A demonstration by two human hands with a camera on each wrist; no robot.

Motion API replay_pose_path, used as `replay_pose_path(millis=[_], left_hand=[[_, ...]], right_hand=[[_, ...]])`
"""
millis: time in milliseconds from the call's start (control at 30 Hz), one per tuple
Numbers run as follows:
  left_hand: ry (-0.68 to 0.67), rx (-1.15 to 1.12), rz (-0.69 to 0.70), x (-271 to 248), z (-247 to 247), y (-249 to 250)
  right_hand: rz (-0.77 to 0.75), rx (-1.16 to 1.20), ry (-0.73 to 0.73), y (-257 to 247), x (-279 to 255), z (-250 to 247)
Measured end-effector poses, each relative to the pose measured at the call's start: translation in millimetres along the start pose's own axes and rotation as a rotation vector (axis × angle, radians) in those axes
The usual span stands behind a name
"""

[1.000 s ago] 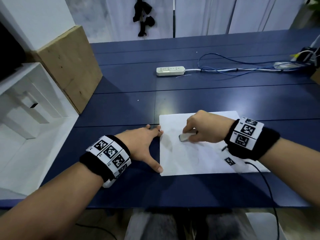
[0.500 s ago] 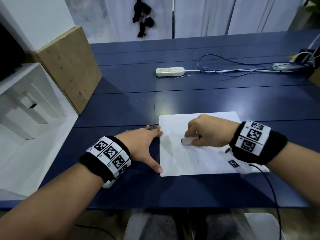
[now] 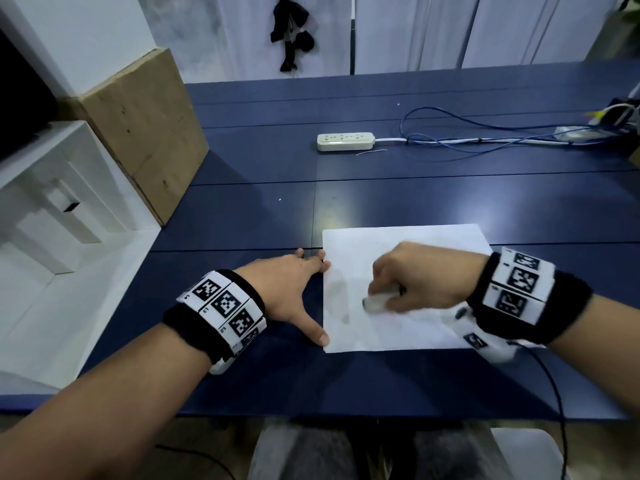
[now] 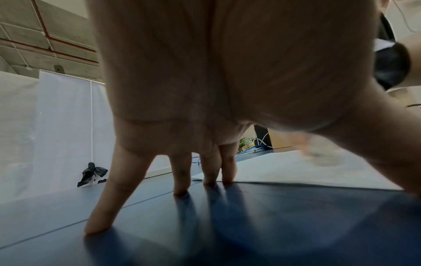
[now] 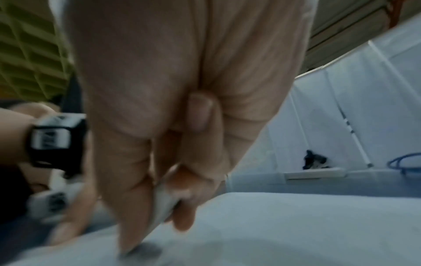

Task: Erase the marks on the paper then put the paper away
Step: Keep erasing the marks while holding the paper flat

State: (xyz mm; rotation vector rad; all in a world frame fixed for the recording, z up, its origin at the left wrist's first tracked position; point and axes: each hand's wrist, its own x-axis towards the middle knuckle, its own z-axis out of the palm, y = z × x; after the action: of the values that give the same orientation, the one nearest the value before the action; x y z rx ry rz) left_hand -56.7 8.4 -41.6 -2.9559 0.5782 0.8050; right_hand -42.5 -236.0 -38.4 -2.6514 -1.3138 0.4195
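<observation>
A white sheet of paper (image 3: 408, 244) with faint grey smudges lies flat on the blue table (image 3: 450, 199). My right hand (image 3: 412, 282) pinches a small white eraser (image 3: 375, 302) and presses its tip on the middle of the sheet. In the right wrist view the eraser (image 5: 163, 203) sits between thumb and fingers over the paper (image 5: 296, 230). My left hand (image 3: 294, 289) lies spread on the table, fingertips and thumb touching the paper's left edge. The left wrist view shows its straight fingers (image 4: 182, 176) planted beside the paper (image 4: 284, 169).
A white power strip (image 3: 345, 142) with white and blue cables (image 3: 485, 140) lies at the back of the table. A wooden board (image 3: 145, 126) leans at the far left beside a white shelf unit (image 3: 52, 209). A thin black cable (image 3: 550, 382) trails from my right wrist.
My right hand with the eraser has slid toward me and slightly right across the sheet, and is blurred with motion. The left hand and the paper have stayed in place.
</observation>
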Motion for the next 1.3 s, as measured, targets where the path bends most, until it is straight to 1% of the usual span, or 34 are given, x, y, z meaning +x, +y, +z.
replay_pose_path(millis=[67, 100, 167, 233, 267, 300, 333, 367, 433, 500, 533, 567, 667, 700, 733, 800, 833, 867, 900, 933, 967, 1067, 1100, 1133, 1167, 1200, 1267, 1300], left_hand=[[-0.001, 0.0, 0.001, 0.9, 0.6, -0.7], [-0.002, -0.003, 0.002, 1.5, 0.9, -1.0], [0.0, -0.014, 0.006, 2.5, 1.4, -2.0], [0.001, -0.023, 0.007, 3.0, 1.7, -2.4], [0.001, -0.022, 0.008, 2.8, 2.0, -1.8], [0.001, -0.018, 0.01, 2.6, 2.1, -1.5], [0.002, -0.013, 0.01, 2.1, 1.9, -1.2], [0.004, -0.011, 0.007, 1.6, 1.3, -1.4], [0.001, -0.012, 0.003, 1.6, 0.6, -0.8], [-0.003, -0.015, 0.003, 2.0, 0.7, -1.0], [-0.005, -0.019, 0.003, 2.0, 0.6, -0.9], [-0.005, -0.02, 0.004, 2.1, 0.7, -0.8], [0.004, -0.017, 0.002, 1.1, 0.5, 0.7], [0.005, -0.016, 0.001, 0.4, 0.3, 1.3], [0.004, -0.015, 0.001, 0.1, 0.2, 1.5], [0.004, -0.016, -0.001, 0.2, 0.0, 1.3], [0.002, -0.014, 0.0, 0.6, 0.0, 1.6], [0.002, -0.011, 0.0, 1.0, 0.2, 1.5], [0.001, -0.009, -0.001, 1.2, 0.3, 1.3], [-0.001, -0.01, -0.002, 1.5, 0.4, 1.4], [-0.002, -0.011, -0.001, 1.9, 0.6, 1.3], [0.002, -0.016, 0.004, 2.9, 1.2, 0.8], [0.002, -0.016, 0.004, 2.7, 1.4, 1.3], [0.004, -0.015, 0.004, 2.7, 1.8, 1.2], [0.009, -0.016, 0.005, 2.6, 2.0, 0.8], [0.014, -0.019, 0.004, 2.1, 2.1, 0.2], [0.013, -0.02, 0.002, 2.3, 2.1, 0.3], [0.011, -0.017, -0.001, 2.1, 1.8, 0.4]], right_hand=[[-0.064, 0.073, -0.161, -14.6, -8.8, 3.0], [-0.061, 0.086, -0.176, -14.8, -8.9, 3.6], [-0.004, 0.02, -0.075, -3.8, 0.9, 0.9], [0.101, -0.089, 0.048, 13.7, 10.2, -3.6], [0.143, -0.107, 0.088, 21.3, 12.0, -4.4], [0.156, -0.103, 0.108, 25.0, 11.8, -3.8], [0.133, -0.084, 0.109, 22.9, 9.7, -3.0], [0.093, -0.047, 0.071, 15.2, 5.5, -3.3], [-0.002, 0.033, -0.084, -3.5, -3.4, -1.9], [-0.034, 0.061, -0.214, -10.7, -6.1, 1.6], [-0.018, 0.048, -0.208, -7.7, -3.4, 1.9], [0.01, 0.031, -0.156, -1.9, 0.2, 0.1], [0.16, -0.08, 0.023, 22.3, 8.5, -5.1], [0.178, -0.116, 0.063, 27.1, 8.1, -4.3], [0.162, -0.12, 0.093, 26.6, 5.6, -1.1], [0.053, -0.078, 0.083, 10.0, -5.2, 3.9], [-0.016, -0.042, 0.027, -0.8, -11.4, 5.3], [-0.053, 0.015, -0.045, -8.1, -15.5, 7.4], [-0.05, 0.05, -0.108, -13.2, -17.4, 7.6], [-0.028, 0.043, -0.126, -13.1, -15.3, 6.9], [0.003, 0.014, -0.091, -9.5, -10.4, 4.4], [0.161, -0.102, 0.065, 15.6, 5.5, -2.0], [0.198, -0.102, 0.112, 22.3, 7.1, -1.1], [0.204, -0.1, 0.137, 25.5, 6.8, 1.2], [0.178, -0.09, 0.138, 23.0, 3.9, 3.0], [0.121, -0.075, 0.11, 14.9, -1.0, 3.0], [-0.009, 0.0, -0.019, -1.1, -11.4, 4.0], [-0.033, 0.036, -0.095, -7.2, -14.3, 4.3]])
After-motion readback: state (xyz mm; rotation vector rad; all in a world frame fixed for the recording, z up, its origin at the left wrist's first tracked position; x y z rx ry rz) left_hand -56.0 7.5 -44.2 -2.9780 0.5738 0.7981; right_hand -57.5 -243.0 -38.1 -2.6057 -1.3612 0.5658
